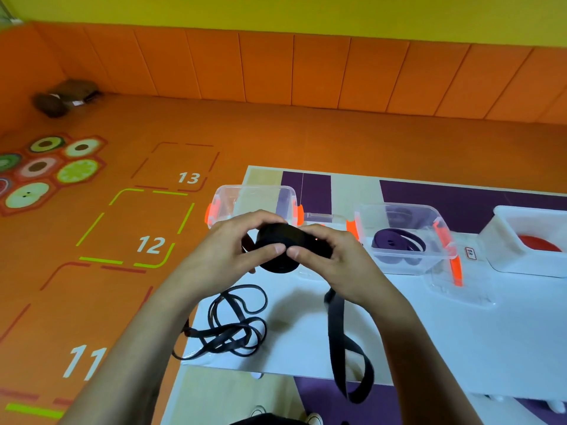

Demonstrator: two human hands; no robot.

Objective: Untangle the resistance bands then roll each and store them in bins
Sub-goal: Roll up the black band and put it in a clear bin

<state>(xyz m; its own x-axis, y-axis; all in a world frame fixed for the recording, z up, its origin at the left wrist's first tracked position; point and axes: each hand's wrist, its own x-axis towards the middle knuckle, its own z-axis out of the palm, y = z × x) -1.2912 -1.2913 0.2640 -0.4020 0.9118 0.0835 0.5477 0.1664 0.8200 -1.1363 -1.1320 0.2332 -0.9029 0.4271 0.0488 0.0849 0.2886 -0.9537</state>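
above the near-left part of the white table (429, 332), a wide black resistance band (277, 236) is held between both hands, partly wound into a thick roll. the left hand (227, 243) curls its fingers around the roll's left side, with the thumb pressed on its front. the right hand (331, 253) grips the right side the same way, its thumb tip meeting the left thumb. the unrolled tail (336, 326) of this band drops from under the right hand, runs across the table and loops over its near edge. left of the tail, a thinner black band (236, 323) lies in a loose tangle on the table, part of it trailing off the left edge. behind the hands stands a clear bin (254, 194) with orange latches. to its right a second clear bin (395, 206) holds a coiled purple band (399, 240). further right, a white bin (497, 240) shows a red band (540, 244) inside.
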